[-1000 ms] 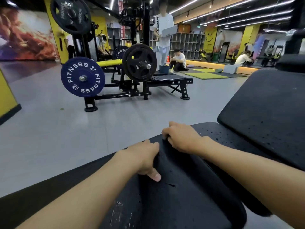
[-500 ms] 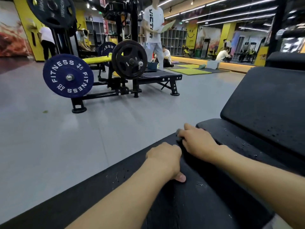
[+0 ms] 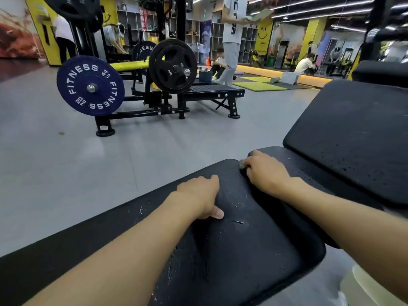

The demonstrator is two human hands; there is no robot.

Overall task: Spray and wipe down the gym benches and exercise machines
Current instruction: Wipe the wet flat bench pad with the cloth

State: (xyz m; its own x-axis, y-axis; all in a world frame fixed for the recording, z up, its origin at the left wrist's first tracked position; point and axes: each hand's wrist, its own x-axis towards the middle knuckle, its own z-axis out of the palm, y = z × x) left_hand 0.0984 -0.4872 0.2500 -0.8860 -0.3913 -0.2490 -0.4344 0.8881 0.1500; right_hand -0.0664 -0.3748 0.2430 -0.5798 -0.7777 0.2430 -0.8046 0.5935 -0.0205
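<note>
Bench [image 3: 254, 250] lies close below the camera, its black seat pad wet with small drops. The left hand [image 3: 198, 195] grips the far edge of this pad, with the fingers curled over the edge and the thumb flat on top. The right hand [image 3: 267, 171] is near it but apart, at the gap beside the seat pad. Its curled fingers hold a grey cloth [image 3: 242, 163], of which only a small bit shows. The tilted back pad [image 3: 353, 133] rises at the right. Behind, on the grey floor [image 3: 66, 173], a blue plate [image 3: 90, 86] hangs on a machine.
</note>
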